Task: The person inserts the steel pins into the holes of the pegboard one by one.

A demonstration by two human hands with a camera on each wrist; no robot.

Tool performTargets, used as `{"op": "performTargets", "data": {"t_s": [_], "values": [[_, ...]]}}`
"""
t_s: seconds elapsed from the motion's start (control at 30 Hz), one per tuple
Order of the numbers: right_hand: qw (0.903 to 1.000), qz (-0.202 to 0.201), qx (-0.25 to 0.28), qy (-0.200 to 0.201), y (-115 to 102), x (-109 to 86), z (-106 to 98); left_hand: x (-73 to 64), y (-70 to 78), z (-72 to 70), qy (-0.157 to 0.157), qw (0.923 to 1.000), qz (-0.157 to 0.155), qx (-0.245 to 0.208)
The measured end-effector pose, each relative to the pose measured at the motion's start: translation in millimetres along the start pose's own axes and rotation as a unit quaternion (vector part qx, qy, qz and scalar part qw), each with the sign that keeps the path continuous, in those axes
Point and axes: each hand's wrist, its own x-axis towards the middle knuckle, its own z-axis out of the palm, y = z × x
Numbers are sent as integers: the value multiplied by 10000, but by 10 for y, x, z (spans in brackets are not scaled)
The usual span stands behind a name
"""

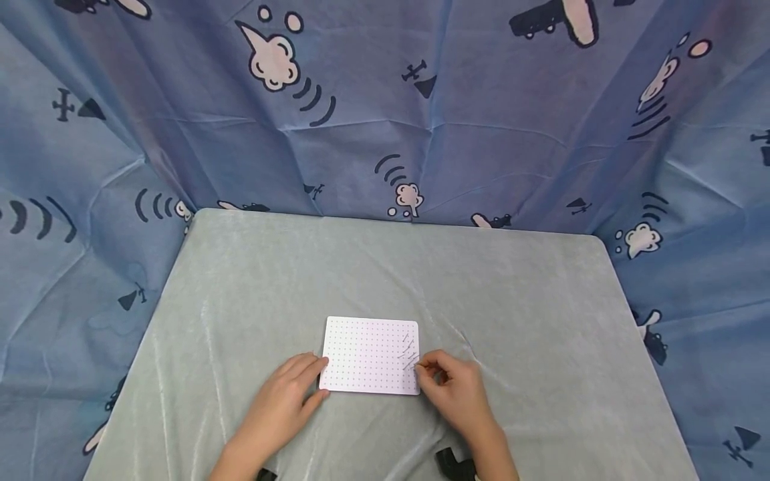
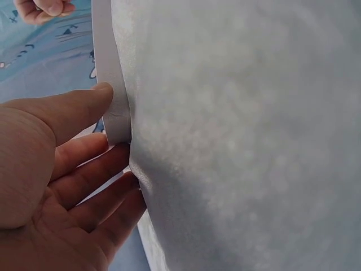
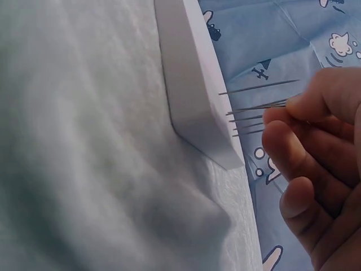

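A white block with a grid of small holes (image 1: 367, 354) lies on the cloth in front of me. Several thin metal needles (image 3: 256, 87) stand upright in its right side, by the near corner. My right hand (image 1: 454, 387) is at that side, thumb and index finger pinching a needle close over the top; its other fingers are loosely bent. At the opposite end, my left hand (image 1: 283, 401) holds the near left corner, index finger along the left edge and thumb on the near edge. The left wrist view shows the thumb against the block's side wall.
A pale grey-green cloth (image 1: 265, 280) covers the table, with soft wrinkles and creases. Blue printed curtains (image 1: 361, 100) hang behind the table and on both sides. Black straps or mounts (image 1: 455, 464) show near the wrists at the bottom edge.
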Motion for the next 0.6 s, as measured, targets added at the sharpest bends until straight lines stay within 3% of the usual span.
{"op": "performTargets", "data": {"t_s": [0.6], "values": [[9973,-291,-674,-100,-16,-19,66,-4,-2,1,30,10000,31,0]]}}
